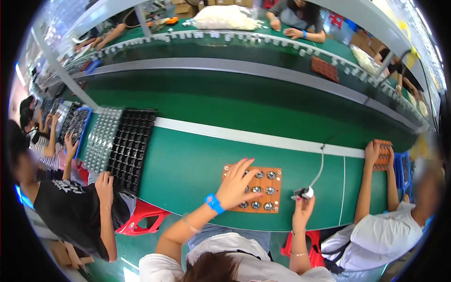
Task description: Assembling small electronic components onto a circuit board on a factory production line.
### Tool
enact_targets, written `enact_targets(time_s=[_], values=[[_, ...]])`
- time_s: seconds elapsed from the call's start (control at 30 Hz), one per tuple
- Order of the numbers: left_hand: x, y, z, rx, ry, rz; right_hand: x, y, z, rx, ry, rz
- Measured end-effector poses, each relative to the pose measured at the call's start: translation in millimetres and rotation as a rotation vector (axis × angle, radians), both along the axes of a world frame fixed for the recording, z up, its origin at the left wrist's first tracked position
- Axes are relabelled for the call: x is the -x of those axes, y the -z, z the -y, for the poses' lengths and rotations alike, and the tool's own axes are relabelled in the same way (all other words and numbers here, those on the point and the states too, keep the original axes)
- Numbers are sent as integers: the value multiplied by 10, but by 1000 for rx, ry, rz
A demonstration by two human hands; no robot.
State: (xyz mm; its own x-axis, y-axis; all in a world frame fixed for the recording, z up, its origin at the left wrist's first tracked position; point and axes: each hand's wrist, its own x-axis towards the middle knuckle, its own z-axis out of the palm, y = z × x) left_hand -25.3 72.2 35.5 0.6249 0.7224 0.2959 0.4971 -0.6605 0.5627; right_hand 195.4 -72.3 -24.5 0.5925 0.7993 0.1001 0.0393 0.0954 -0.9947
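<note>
An orange-brown square board (276, 206) lies on the green bench in front of me, with round shiny metal parts (270, 190) set in rows on it. Over its left side spreads my left hand (235, 188), fingers apart and nothing visibly gripped; whether a fingertip touches a part I cannot tell. To the right of the board, my right hand (303, 211) is closed on a small black-and-white corded device (307, 192). A pale cord (321, 164) runs from it to the white strip at the back. My fingers cover part of the device.
Black compartment trays (133, 145) and a clear plastic tray (101, 138) lie at the left. A co-worker (75, 211) sits left; another at right holds a similar orange board (383, 155). Beyond the bench, a raised conveyor (225, 49) carries small white parts.
</note>
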Motion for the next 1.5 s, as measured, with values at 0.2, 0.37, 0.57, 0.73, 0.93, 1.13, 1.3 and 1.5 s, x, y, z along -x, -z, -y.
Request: enact_targets(time_s=[0.2, 0.37, 0.57, 0.73, 0.93, 1.13, 1.3, 1.5], values=[[186, 156, 602, 92, -141, -90, 154, 60, 158, -28, 43, 83], [160, 314, 635, 66, -224, -76, 189, 246, 301, 28, 21, 222], [206, 431, 671, 25, -156, -57, 148, 304, 283, 28, 38, 256], [121, 433, 505, 46, -185, 38, 214, 146, 274, 144, 118, 303], [-106, 461, -159, 40, -254, 50, 239, 70, 222, 166, 122, 281], [-358, 492, -1040, -64, -213, 117, 239, 99, 238, 139, 97, 291], [-606, 473, -1677, -56, -165, 63, 266, 79, 243, 121, 96, 316], [-734, 621, -2156, -57, -144, 45, 256, 137, 266, 142, 108, 332]])
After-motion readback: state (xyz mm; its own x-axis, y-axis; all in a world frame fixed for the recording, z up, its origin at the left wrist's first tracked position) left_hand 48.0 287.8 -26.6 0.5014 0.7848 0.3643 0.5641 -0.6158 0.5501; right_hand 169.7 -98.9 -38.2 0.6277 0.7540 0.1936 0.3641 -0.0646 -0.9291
